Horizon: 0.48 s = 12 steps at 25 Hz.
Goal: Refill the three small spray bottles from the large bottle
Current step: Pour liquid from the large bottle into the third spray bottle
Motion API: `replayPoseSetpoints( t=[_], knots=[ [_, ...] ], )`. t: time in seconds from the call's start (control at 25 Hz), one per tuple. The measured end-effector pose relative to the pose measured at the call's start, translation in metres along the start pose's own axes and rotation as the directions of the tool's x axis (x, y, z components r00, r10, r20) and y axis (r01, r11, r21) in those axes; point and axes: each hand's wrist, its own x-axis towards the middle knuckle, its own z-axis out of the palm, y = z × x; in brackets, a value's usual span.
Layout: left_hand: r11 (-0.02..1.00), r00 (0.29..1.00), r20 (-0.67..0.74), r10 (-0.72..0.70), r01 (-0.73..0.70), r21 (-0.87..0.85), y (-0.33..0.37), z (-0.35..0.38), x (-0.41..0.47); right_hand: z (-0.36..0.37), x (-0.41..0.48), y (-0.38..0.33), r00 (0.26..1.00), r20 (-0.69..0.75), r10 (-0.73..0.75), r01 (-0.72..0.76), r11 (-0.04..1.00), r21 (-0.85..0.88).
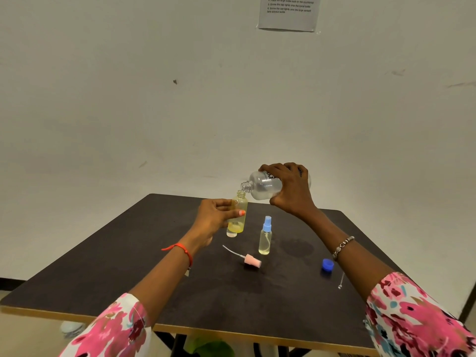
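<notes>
Tilt the large clear plastic bottle (265, 185), gripped round its body by the right hand (291, 191), slowly, neck just above the mouth of the small yellow-tinted open bottle (242, 202) pinched upright in the left hand (213, 217), then refit the pink spray head (252, 261) lying between the forearms.

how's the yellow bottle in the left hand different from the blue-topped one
The yellow bottle is uncapped; the blue-topped bottle wears its spray head. The yellow bottle is held by the left hand; the blue-topped bottle stands free on the table. Both are small and see-through.
</notes>
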Motion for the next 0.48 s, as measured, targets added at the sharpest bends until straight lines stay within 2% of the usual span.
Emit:
replayPoseSetpoints(
  t=[0.48],
  knots=[
    [1.0, 1.0, 0.019, -0.007, 0.007, -0.017, -0.0013, 0.0031, -0.0048, -0.0022, -0.0069, 0.0014, 1.0, 0.018, 0.001, -0.001, 1.0, 0.003]
  ],
)
